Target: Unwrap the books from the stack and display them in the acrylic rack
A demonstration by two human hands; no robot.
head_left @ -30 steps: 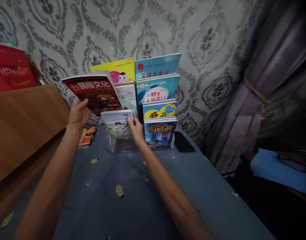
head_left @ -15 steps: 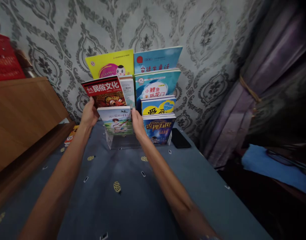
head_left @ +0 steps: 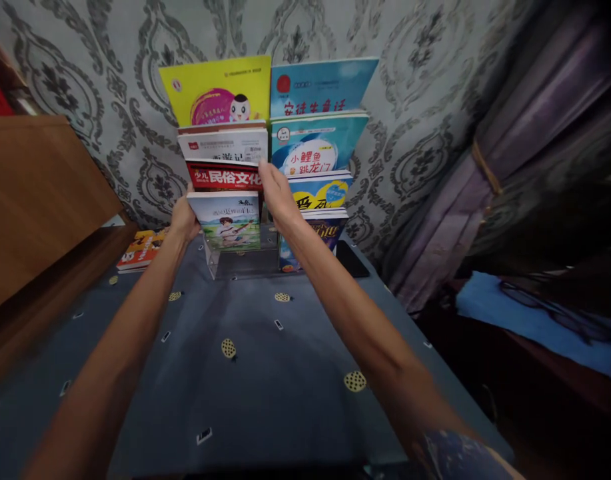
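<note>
A red-topped book (head_left: 225,177) stands in the left column of a clear acrylic book stand (head_left: 245,265), behind a book with a painted boy on its cover (head_left: 230,227). My right hand (head_left: 279,192) is closed on the red book's upper right edge, fingers partly hidden. My left hand (head_left: 185,219) is closed at the same book's left side, low down, its fingertips out of sight behind the covers. Behind the red book rise a white book (head_left: 222,143) and a yellow book (head_left: 220,83).
The stand's right column holds a blue book (head_left: 325,83), a teal book (head_left: 320,143), a blue-and-yellow book (head_left: 330,190) and a dark blue book (head_left: 330,230). A black flat object (head_left: 352,260) lies right of it. Orange books (head_left: 142,250) lie left, beside a wooden box (head_left: 40,207).
The red book has gone from tilted and raised to lower and level behind the boy book, uncovering the white book. My right hand has moved up to its upper right edge.
</note>
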